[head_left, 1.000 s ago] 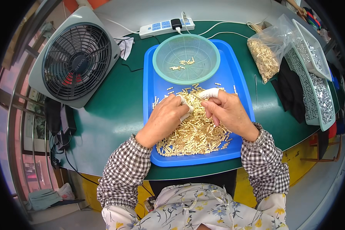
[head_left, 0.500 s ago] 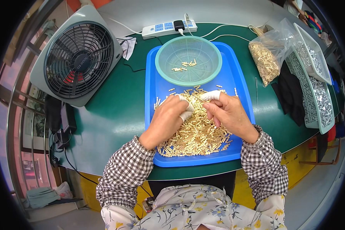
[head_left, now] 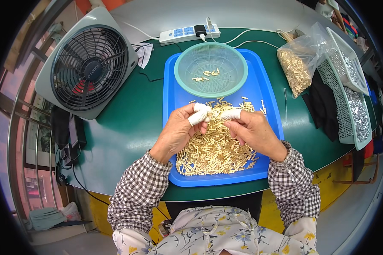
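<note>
My left hand [head_left: 177, 128] is closed in a pinch above a heap of small brass-coloured cylindrical pieces [head_left: 219, 148]. White coverings wrap its thumb and forefinger, and what they grip is too small to make out. Close by on the right, my right hand [head_left: 254, 129] pinches too, a white covering on its forefinger; any piece between its fingertips blends into the heap behind. Under both hands lies the blue tray [head_left: 169, 91] that holds the heap. A green mesh basket [head_left: 187, 63] stands on the tray's far end, with several brass pieces inside.
A grey fan [head_left: 89, 70] stands at the left of the green table [head_left: 119, 140]. At the back lies a power strip [head_left: 174, 34] with cables. To the right are a plastic bag of brass pieces [head_left: 294, 70], a dark cloth [head_left: 321, 106] and baskets [head_left: 347, 123] of silvery parts.
My left hand has turned, so its covered thumb and forefinger now show and point toward the right hand. The right hand has stayed nearly in place. The whole view has shifted slightly.
</note>
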Available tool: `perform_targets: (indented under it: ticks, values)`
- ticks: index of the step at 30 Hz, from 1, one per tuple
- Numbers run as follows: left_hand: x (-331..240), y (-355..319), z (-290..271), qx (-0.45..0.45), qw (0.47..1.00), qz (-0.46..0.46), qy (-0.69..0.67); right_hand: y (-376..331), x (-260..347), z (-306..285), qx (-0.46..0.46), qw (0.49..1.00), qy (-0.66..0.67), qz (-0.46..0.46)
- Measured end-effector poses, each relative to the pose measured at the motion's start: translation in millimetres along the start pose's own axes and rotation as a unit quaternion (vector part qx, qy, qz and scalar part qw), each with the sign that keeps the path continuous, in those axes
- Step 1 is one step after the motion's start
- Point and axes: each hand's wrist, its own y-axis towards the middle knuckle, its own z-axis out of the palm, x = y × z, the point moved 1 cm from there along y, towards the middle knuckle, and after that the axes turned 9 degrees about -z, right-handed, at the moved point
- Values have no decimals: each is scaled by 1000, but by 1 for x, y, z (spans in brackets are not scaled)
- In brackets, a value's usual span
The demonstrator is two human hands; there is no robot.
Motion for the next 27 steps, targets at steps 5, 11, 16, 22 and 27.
perform_targets:
  ticks: [5,11,16,22,27]
  values:
    - [0,-1,-1,8,1000,-2,5,0,-2,1,4,1000,-8,8]
    - [-3,-4,6,-26,997,32,71,-1,-13,1,3,984,-133,-114]
    - [-5,-8,9,-89,943,106,303,0,-6,3,22,990,-127,-62]
    - [-6,-5,10,-72,974,81,201,0,2,0,62,996,47,42]
    - [-6,-3,5,-88,975,92,180,1,0,-1,51,991,120,39]
